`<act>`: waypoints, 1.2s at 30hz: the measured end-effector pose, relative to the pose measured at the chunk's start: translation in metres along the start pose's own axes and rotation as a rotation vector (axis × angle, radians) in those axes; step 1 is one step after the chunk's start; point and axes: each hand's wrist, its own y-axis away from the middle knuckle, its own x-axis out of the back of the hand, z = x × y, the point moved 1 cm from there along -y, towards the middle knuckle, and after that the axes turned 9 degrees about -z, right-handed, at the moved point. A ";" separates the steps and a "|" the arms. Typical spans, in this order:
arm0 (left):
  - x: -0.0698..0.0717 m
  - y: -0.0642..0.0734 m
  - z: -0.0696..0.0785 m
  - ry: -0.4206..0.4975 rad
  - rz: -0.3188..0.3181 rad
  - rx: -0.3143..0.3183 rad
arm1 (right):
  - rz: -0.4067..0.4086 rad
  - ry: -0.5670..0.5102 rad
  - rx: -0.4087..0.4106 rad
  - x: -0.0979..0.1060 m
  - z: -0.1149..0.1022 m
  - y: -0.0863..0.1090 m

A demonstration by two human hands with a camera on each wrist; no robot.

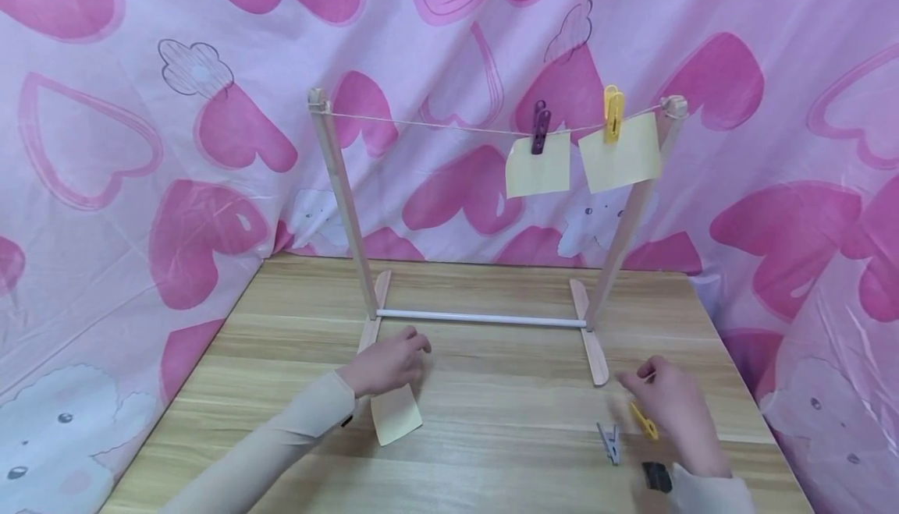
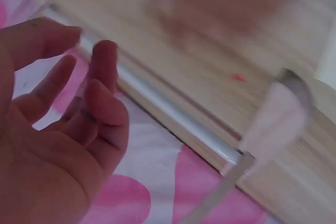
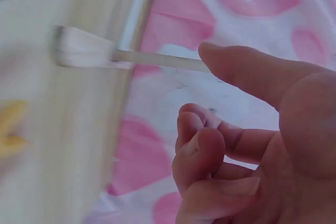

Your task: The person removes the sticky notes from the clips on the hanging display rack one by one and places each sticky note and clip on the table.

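Observation:
My left hand (image 1: pixel 389 363) is above the table at the left, just beyond a pale yellow paper note (image 1: pixel 397 416). Its fingers curl loosely around nothing, as the left wrist view shows. On the right side my right hand (image 1: pixel 670 401) hovers next to a yellow clothespin (image 1: pixel 644 422), with a grey clothespin (image 1: pixel 609 444) lying nearby. In the right wrist view its thumb is apart from the bent fingers and nothing is between them. A purple clothespin (image 1: pixel 540 128) and another yellow clothespin (image 1: pixel 613 115) each pin a note to the string (image 1: pixel 435 125).
A wooden stand with a left post (image 1: pixel 346 202), a right post (image 1: pixel 627 237) and a white crossbar (image 1: pixel 477 317) carries the string. Its feet rest on the wooden table (image 1: pixel 492 451). A heart-patterned curtain (image 1: pixel 449 46) hangs behind. Near the right wrist is a small black object (image 1: pixel 657 476).

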 end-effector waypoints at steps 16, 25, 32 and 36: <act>0.087 -0.048 0.054 1.156 0.316 -0.009 | 0.563 -0.066 0.577 0.099 -0.117 0.022; 0.109 -0.078 0.097 1.484 0.388 -0.116 | 0.582 -0.088 0.733 0.135 -0.189 0.027; 0.121 -0.098 0.121 1.605 0.516 -0.189 | 0.496 -0.159 0.743 0.148 -0.232 0.016; 0.127 -0.107 0.130 1.668 0.519 -0.184 | 0.422 -0.239 0.735 0.154 -0.249 0.008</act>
